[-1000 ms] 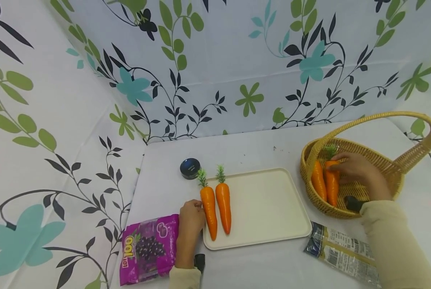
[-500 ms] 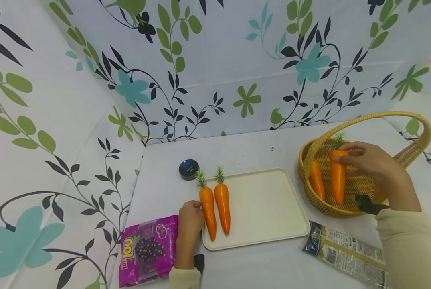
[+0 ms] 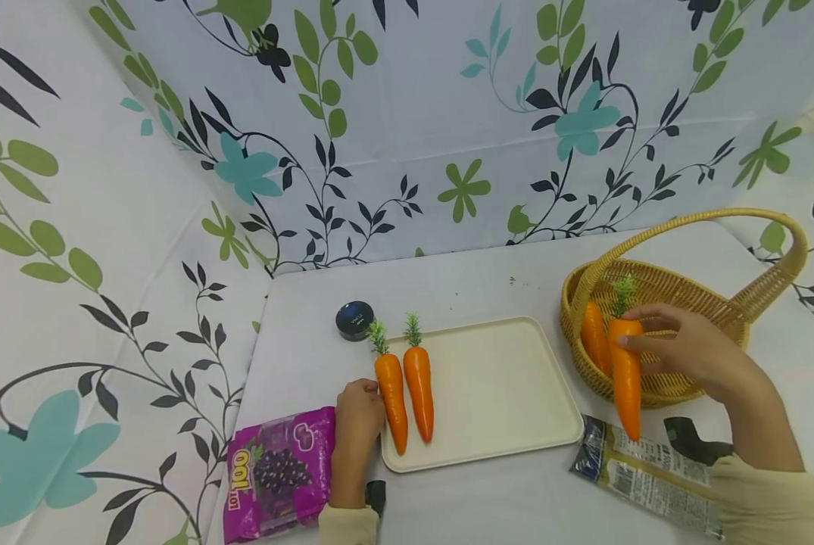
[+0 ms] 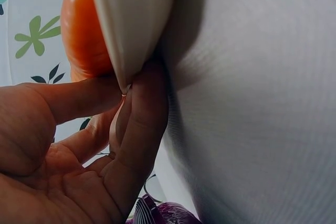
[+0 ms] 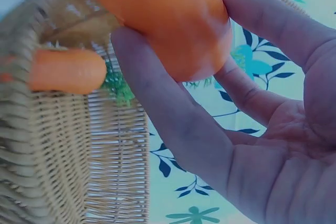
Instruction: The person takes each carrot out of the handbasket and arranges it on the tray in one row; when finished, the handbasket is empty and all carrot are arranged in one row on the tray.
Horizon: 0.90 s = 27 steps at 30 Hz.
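Orange carrot [image 3: 627,386] is pinched in the right grip [image 3: 693,352], the left grip [image 3: 360,412] pinching the tray [image 3: 502,393] by its edge

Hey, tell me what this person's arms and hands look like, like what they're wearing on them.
The left hand is gloveless, below a plain cream sleeve, with a small black piece at the wrist. The right hand is gloveless too, with a matching cream sleeve and a curved black piece at the cuff.
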Tool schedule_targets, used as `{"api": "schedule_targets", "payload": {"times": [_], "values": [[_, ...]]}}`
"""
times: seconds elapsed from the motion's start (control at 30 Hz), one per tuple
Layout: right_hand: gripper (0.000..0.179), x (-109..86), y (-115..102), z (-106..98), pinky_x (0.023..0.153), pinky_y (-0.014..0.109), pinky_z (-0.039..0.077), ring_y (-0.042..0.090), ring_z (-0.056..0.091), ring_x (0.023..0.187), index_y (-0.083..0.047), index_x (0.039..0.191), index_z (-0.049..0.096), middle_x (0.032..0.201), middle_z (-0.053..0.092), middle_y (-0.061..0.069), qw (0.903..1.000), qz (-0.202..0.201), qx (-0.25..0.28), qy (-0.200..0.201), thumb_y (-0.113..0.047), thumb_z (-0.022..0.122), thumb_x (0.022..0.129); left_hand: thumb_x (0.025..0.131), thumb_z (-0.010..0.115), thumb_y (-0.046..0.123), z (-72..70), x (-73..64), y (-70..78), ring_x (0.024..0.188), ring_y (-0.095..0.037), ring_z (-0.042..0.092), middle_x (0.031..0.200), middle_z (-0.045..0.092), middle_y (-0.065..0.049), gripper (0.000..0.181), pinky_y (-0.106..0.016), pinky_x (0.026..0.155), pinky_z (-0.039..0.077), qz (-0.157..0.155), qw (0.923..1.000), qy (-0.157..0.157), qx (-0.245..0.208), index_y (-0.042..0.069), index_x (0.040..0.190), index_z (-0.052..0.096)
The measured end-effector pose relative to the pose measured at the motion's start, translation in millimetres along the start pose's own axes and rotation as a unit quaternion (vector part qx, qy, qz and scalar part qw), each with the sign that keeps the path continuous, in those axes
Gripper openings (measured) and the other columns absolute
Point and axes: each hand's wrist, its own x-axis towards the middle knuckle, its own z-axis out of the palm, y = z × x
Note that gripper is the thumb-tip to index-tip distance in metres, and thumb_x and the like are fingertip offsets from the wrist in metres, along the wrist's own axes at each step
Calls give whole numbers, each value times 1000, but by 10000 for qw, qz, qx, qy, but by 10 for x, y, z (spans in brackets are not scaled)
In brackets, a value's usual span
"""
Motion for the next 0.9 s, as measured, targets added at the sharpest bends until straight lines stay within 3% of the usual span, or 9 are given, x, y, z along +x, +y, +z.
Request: {"api": "schedule_targets", "payload": {"times": [0.13,0.33,0.43,0.53,0.7,0.9], "values": [[60,-113,43,113,80,46,62,30,73,89,3,143,49,130,57,35,9999,-75,-58,59,-30,71,98,95,55,-3,8,-9,-7,76,-25,69,109,71,-27,31,-34,62,61,-38,10000,-22,-29,-11,123,67],[55,-254,55,241,77,44,63,37,68,102,4,140,54,129,59,31,9998,-211,-43,43,-26,72,97,95,54,-3,12,-8,-8,77,-26,69,111,70,-27,32,-34,61,61,-80,10000,-6,43,-10,123,67],[52,-305,39,304,76,43,63,38,68,103,4,138,54,127,61,28,9993,-371,97,-26,-22,73,97,95,54,-3,10,-3,-2,77,-26,69,112,70,-27,32,-33,61,61,-93,9999,-15,63,-10,124,66],[51,-329,14,405,73,40,63,37,68,103,6,137,54,127,61,28,9965,-579,558,-234,-17,73,96,95,53,-3,7,-2,0,78,-26,69,113,70,-27,33,-33,61,61,-91,9999,-15,53,-10,124,66],[50,-304,-63,607,74,40,63,40,64,111,4,135,56,130,60,26,9916,-761,901,-525,-18,75,94,95,53,-3,7,-2,5,80,-26,69,113,70,-27,32,-35,63,62,-103,9999,-28,32,-10,124,66],[49,-90,-217,887,75,40,63,33,66,105,1,132,58,124,63,21,9884,-783,1002,-827,-21,77,93,96,54,-2,4,-3,5,79,-26,69,112,70,-27,32,-35,64,62,-144,9999,-60,5,-9,124,66]]}}
